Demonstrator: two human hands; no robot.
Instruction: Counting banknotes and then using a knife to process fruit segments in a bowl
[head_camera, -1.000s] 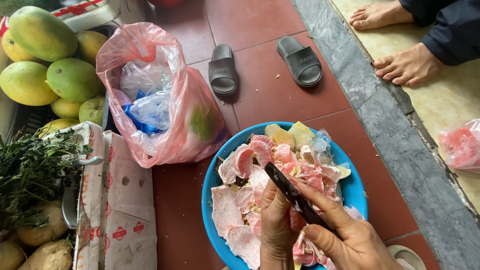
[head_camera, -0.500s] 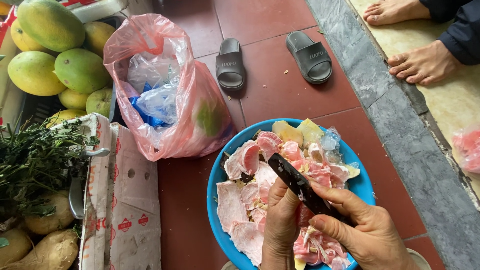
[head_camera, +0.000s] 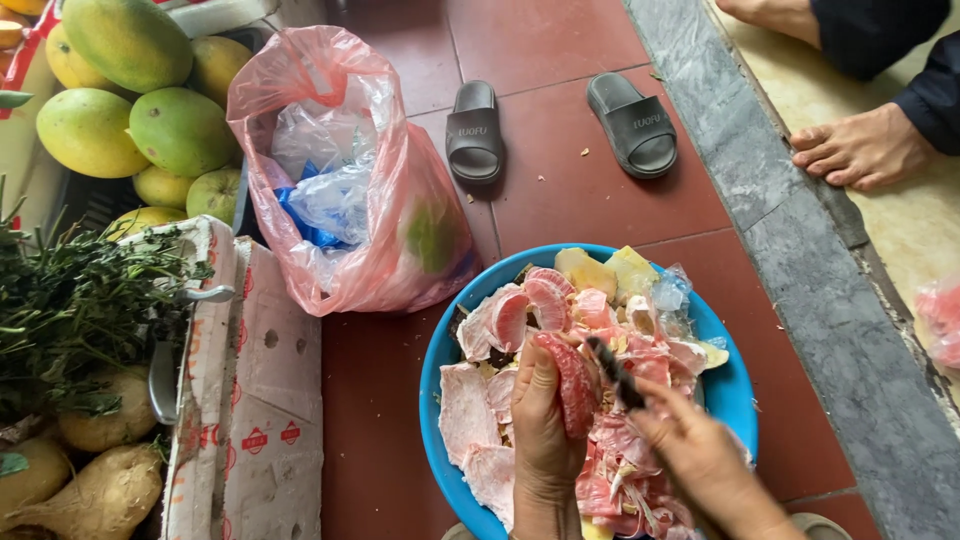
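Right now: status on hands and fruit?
Left hand grips pink pomelo segment. Right hand grips dark knife against it. Blue basin underneath, heaped with peel.

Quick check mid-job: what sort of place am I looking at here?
Probably a tiled porch or doorstep used for preparing fruit, perhaps a home or small stall. A blue basin of pink fruit peel sits on red floor tiles, slippers lie nearby, and mangoes fill a crate.
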